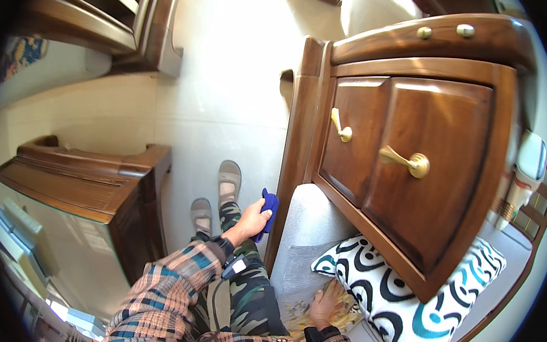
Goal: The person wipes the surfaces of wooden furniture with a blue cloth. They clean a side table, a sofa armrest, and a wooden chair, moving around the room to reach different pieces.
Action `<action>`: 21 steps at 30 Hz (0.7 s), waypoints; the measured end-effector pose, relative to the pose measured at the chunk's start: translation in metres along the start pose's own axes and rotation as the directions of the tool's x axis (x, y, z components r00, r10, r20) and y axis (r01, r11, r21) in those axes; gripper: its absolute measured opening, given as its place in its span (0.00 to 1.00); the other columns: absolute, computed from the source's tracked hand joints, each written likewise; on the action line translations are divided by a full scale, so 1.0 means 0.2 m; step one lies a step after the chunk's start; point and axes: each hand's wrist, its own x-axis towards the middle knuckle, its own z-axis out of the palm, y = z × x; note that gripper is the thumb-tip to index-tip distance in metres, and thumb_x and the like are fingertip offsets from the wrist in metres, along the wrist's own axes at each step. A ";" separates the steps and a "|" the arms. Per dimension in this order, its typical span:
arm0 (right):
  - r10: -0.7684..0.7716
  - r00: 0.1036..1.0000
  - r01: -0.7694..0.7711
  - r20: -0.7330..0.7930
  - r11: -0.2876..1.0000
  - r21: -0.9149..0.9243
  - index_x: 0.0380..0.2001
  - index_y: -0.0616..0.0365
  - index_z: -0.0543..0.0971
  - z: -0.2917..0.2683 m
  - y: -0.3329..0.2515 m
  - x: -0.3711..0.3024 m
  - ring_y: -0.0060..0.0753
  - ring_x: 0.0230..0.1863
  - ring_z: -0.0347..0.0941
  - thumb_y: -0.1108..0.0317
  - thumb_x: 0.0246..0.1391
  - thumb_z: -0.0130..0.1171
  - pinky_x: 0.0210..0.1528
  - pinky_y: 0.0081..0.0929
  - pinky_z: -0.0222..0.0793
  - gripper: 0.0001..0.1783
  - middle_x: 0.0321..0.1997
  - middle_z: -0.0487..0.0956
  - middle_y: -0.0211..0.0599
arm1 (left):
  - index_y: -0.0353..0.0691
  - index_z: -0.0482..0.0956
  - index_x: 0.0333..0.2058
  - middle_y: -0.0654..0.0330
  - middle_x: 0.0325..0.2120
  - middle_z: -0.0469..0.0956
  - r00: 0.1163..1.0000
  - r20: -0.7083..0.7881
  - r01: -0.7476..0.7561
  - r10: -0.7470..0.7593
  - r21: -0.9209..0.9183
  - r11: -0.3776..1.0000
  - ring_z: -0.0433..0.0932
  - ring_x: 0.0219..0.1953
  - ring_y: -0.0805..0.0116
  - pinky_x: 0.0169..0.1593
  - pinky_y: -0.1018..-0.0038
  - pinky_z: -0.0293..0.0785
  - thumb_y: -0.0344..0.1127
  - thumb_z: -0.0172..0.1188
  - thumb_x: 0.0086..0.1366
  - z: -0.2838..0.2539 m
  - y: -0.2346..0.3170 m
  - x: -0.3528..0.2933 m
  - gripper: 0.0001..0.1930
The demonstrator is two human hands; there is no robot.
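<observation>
My left hand [253, 222] is closed around a folded blue-purple cloth [268, 212], held low beside the wooden sofa's edge. Part of the cloth hangs below the fingers. Farther right, my right hand [322, 307] lies on a yellow and grey patterned cushion [352, 312] on the sofa seat. Its fingers look stretched out and nothing shows in them. Just right of that hand is a white pillow [386, 289] with black and teal swirls. A light grey seat pad [311, 228] lies between my two hands and the wooden cabinet.
A brown wooden cabinet [434, 132] with brass handles stands at the right. To the left is a glass-topped wooden table [81, 246] with boxes on it. Another wooden seat [86, 21] is at the upper left. My slippered feet stand on the pale tiled floor [221, 96].
</observation>
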 end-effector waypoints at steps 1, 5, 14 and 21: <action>0.006 1.000 -0.007 0.011 0.999 0.038 0.60 0.72 0.58 0.00 -0.01 -0.01 0.68 0.62 0.54 0.69 0.52 0.50 0.64 0.50 0.49 0.33 0.61 0.60 0.69 | 0.35 0.71 0.47 0.51 0.37 0.78 1.000 -0.007 -0.031 0.030 -0.209 0.977 0.78 0.40 0.58 0.46 0.68 0.73 0.32 0.53 0.64 -0.05 0.06 -0.04 0.14; -0.022 0.999 0.023 -0.034 0.999 0.040 0.61 0.69 0.59 -0.02 0.01 -0.01 0.65 0.63 0.54 0.69 0.51 0.53 0.64 0.47 0.52 0.35 0.62 0.61 0.65 | 0.36 0.74 0.43 0.51 0.37 0.79 0.998 -0.009 -0.070 0.070 -0.259 0.963 0.79 0.38 0.58 0.43 0.66 0.74 0.32 0.56 0.59 -0.33 0.28 -0.18 0.13; -0.219 0.816 0.019 0.535 0.935 0.353 0.51 0.60 0.74 -0.34 -0.11 -0.09 0.53 0.52 0.72 0.57 0.54 0.53 0.53 0.39 0.67 0.25 0.51 0.76 0.52 | 0.33 0.73 0.44 0.61 0.35 0.77 0.937 -0.125 -0.318 0.327 0.091 0.944 0.73 0.38 0.73 0.46 0.73 0.71 0.33 0.57 0.62 -0.37 0.75 -0.81 0.14; -0.606 0.783 0.002 0.140 0.227 0.974 0.53 0.64 0.71 -0.74 -0.69 -0.17 0.31 0.51 0.72 0.62 0.57 0.58 0.54 0.28 0.67 0.24 0.47 0.78 0.43 | 0.37 0.62 0.60 0.61 0.52 0.71 0.913 0.405 0.080 0.038 -0.271 0.959 0.69 0.54 0.70 0.59 0.71 0.64 0.29 0.50 0.65 -0.13 0.96 -1.39 0.24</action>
